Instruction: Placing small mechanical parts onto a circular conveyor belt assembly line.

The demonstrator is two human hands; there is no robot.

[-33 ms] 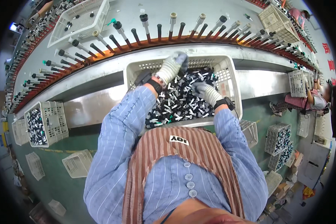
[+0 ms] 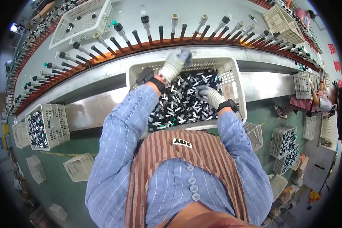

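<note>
A pale plastic basket (image 2: 237,78) stands in front of me, heaped with small black-and-white plastic pieces (image 2: 184,104), a few of them green. My left hand (image 2: 178,62), in a white glove with grey fingertips, is raised over the basket's far side, close to the metal ledge. Its fingers are bent together, and whatever is between them is hidden. My right hand (image 2: 211,95), gloved the same way, rests on the right part of the heap. Its fingers curl down among the pieces; I cannot make out a held one.
Beyond the basket runs a curved orange line (image 2: 140,47) of upright pegs, several carrying tubular pieces. A shallow white crate (image 2: 81,22) lies behind it. Another filled basket (image 2: 57,123) stands at left. At far right a person (image 2: 323,102) works beside a basket (image 2: 303,85).
My left hand and wrist have turned slightly, and the dark device on the wrist shows more. The pegs have shifted a little to the left. My right hand is nearly still.
</note>
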